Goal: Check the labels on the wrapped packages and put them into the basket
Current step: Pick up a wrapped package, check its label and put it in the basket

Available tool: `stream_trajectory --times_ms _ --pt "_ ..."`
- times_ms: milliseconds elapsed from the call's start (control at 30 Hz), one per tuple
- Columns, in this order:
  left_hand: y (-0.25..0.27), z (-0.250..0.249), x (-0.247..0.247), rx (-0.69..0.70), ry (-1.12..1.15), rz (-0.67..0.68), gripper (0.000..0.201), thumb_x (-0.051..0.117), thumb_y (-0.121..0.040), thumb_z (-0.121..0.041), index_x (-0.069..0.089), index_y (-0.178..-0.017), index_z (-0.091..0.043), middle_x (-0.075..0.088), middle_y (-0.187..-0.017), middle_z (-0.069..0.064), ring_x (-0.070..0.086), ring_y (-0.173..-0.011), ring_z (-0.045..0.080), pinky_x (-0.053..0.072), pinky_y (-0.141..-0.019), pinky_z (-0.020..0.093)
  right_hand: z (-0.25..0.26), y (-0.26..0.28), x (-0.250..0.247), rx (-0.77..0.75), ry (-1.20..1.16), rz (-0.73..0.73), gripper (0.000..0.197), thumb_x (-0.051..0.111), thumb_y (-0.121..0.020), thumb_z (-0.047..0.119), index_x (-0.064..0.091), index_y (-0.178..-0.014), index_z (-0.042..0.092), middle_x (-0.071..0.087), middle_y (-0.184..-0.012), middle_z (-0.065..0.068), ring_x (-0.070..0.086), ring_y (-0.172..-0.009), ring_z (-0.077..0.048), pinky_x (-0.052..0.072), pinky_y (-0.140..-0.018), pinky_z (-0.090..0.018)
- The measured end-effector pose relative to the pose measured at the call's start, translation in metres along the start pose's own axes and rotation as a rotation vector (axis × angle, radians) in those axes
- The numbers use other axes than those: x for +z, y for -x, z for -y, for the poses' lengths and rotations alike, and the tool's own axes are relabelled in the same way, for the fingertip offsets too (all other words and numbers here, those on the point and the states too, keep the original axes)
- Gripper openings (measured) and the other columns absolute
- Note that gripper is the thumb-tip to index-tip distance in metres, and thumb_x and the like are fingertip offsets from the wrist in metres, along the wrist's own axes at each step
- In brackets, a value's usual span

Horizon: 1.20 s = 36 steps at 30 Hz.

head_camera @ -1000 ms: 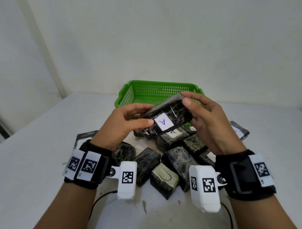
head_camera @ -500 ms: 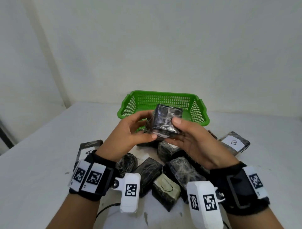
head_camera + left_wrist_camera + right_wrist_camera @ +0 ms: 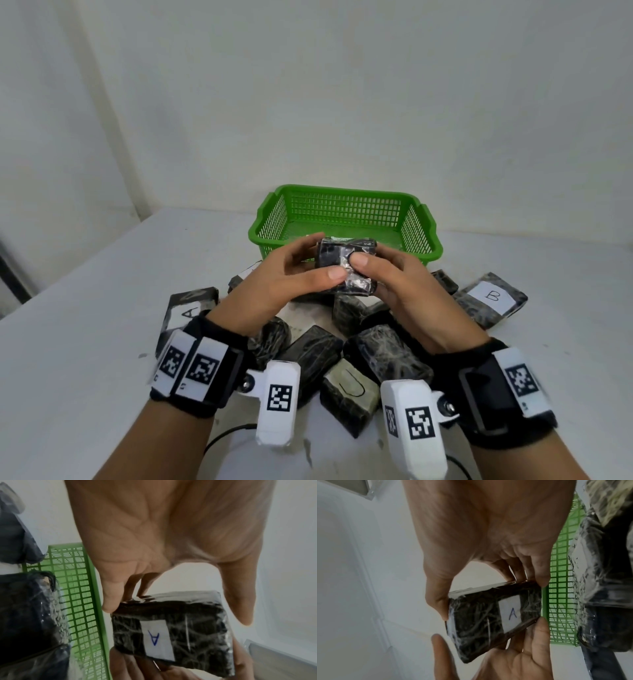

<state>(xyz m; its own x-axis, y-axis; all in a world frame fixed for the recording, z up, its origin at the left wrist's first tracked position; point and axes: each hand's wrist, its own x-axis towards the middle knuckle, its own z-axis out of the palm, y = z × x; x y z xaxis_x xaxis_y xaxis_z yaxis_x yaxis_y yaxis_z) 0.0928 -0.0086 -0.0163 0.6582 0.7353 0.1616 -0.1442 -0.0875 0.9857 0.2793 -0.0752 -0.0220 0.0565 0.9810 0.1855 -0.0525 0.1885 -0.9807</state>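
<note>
You hold one dark, rectangular package wrapped in clear crinkled film in both hands, raised off the white tabletop, in front of the near rim of the green plastic mesh basket. Your left hand grips its left end, thumb on the near face, fingers curled round the far side. Your right hand grips the right end the same way, thumb pressed on the near face just beside the left thumb.

In the head view the near face is plain film. Both wrist views show the opposite face: a white paper label with a blue handwritten "A", turned away from you.

The loose dark film-wrapped packages lie in a heap on the tabletop below your hands, just short of the basket. One at the right edge bears a white label marked "B"; one at the left bears a label marked "A"; one near your wrists shows a "U"-like mark. The other labels are hidden or face down.

Through the hands you can see little of the basket floor; whether a package lies there, you cannot tell.
</note>
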Motion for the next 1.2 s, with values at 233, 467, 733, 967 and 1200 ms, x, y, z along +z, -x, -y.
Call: stream_trajectory --times_ms 233,467,733,967,1200 --pt "-0.001 -0.004 0.001 0.018 0.028 -0.037 0.086 0.084 -0.066 -0.043 0.053 -0.136 -0.003 0.064 -0.131 0.016 0.06 -0.123 0.033 0.04 -0.11 0.057 0.0 0.0 -0.003 0.005 0.029 0.036 0.072 0.086 -0.067 0.036 0.066 -0.132 0.011 0.074 -0.127 -0.007 0.069 -0.122 -0.025 0.047 -0.114 -0.047" --pt "-0.001 0.0 -0.002 -0.009 0.039 -0.018 0.072 0.076 -0.07 -0.03 0.056 -0.132 -0.002 0.064 -0.13 0.017 0.059 -0.124 0.035 0.038 -0.111 0.058 -0.001 0.001 -0.003 0.061 0.007 0.035 0.099 0.094 -0.06 0.046 0.055 -0.144 0.009 0.071 -0.133 -0.006 0.067 -0.125 -0.023 0.045 -0.115 -0.048" --pt "-0.004 0.002 -0.007 0.03 0.016 -0.057 0.105 0.092 -0.051 -0.026 0.044 -0.143 -0.007 0.063 -0.134 0.009 0.058 -0.126 0.026 0.044 -0.108 0.05 0.002 0.001 -0.006 0.086 -0.031 0.018 0.089 0.092 -0.062 0.043 0.06 -0.139 0.01 0.073 -0.129 -0.006 0.068 -0.123 -0.024 0.051 -0.109 -0.042" --pt "-0.004 0.008 -0.003 0.057 -0.053 0.06 0.113 0.094 -0.055 -0.018 0.033 -0.15 -0.02 0.047 -0.149 0.002 0.05 -0.135 0.014 0.045 -0.108 0.044 0.005 0.003 -0.003 0.167 -0.065 -0.067 0.032 0.068 -0.096 0.018 0.071 -0.122 0.0 0.077 -0.113 -0.02 0.072 -0.107 -0.037 0.056 -0.099 -0.051" --pt "-0.009 0.007 0.001 0.124 -0.08 -0.184 0.058 0.076 -0.078 -0.019 0.059 -0.133 -0.011 0.069 -0.124 0.007 0.066 -0.116 0.023 0.049 -0.103 0.05 0.003 0.005 -0.003 0.008 0.175 -0.076 0.067 0.085 -0.08 0.007 0.062 -0.139 0.03 0.079 -0.114 -0.001 0.078 -0.102 -0.019 0.062 -0.09 -0.035"
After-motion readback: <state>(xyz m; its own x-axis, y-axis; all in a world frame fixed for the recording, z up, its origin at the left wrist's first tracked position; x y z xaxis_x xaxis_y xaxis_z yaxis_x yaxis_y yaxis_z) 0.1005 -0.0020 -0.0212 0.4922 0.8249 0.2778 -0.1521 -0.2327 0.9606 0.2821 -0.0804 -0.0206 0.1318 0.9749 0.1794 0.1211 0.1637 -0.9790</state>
